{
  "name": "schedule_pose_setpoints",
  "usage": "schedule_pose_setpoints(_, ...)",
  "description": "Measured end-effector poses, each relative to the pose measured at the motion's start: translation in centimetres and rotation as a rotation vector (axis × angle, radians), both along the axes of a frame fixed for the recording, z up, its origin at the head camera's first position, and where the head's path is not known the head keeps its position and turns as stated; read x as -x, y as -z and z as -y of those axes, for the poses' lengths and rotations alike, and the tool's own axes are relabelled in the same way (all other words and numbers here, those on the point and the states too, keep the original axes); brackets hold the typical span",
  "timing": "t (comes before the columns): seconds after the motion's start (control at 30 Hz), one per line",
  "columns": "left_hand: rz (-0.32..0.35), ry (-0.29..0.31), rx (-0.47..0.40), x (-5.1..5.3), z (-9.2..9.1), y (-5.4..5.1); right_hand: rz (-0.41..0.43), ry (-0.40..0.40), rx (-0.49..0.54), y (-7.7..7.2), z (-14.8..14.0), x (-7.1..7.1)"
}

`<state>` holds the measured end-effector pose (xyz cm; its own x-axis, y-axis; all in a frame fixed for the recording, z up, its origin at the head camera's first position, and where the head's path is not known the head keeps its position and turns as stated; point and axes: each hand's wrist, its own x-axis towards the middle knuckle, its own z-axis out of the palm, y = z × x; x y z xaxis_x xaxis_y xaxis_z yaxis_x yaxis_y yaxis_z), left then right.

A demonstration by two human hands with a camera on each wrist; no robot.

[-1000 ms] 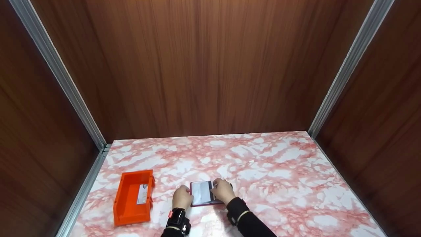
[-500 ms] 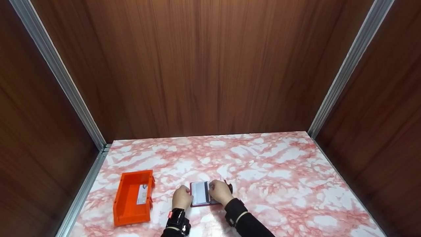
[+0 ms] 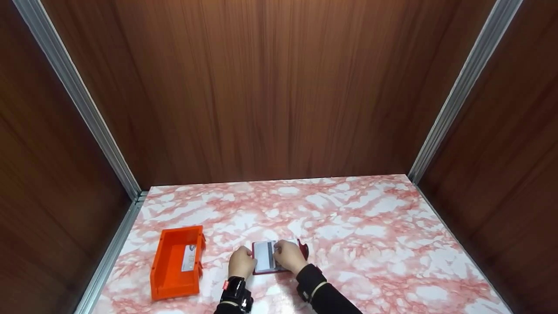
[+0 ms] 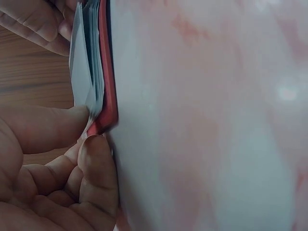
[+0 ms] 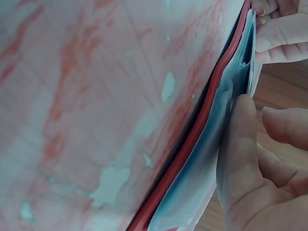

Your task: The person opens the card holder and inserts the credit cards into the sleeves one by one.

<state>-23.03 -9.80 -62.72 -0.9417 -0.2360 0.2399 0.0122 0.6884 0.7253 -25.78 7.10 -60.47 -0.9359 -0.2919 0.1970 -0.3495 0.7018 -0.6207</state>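
An opened red card holder (image 3: 264,273) with several clear sleeves (image 5: 192,187) lies between my hands in the head view. A card with a dark stripe (image 3: 270,250) shows in its left part. My left hand (image 3: 242,263) pinches the left edge; in the left wrist view its thumb (image 4: 62,127) lies on the sleeves, its forefinger at the red cover. My right hand (image 3: 290,256) is over the right part, fingertips beside the stripe. In the right wrist view one extended finger (image 5: 240,144) presses against the sleeves, while another fingertip stands apart from them.
To the left stands an orange bin (image 3: 158,279) with a white label inside. A pink-and-white marbled table (image 3: 357,226) lies under everything. Brown wood-patterned panels (image 3: 270,96) with metal corner posts (image 3: 83,100) enclose the back and sides.
My right hand has shifted slightly left, and the dark stripe has moved left with it. More of the holder's right edge shows now. My left hand has stayed at the left edge.
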Motion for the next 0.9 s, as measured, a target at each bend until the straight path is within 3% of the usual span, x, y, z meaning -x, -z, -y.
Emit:
schedule_pose_setpoints(0.6,-0.005,0.01,0.016,0.17,0.11,0.3,0.021,-0.042,0.009,-0.02,-0.14,0.05)
schedule_pose_setpoints(0.9,-0.019,0.021,-0.003,0.03,0.12,0.19,-0.094,-0.055,-0.01,-0.68,-0.83,0.1)
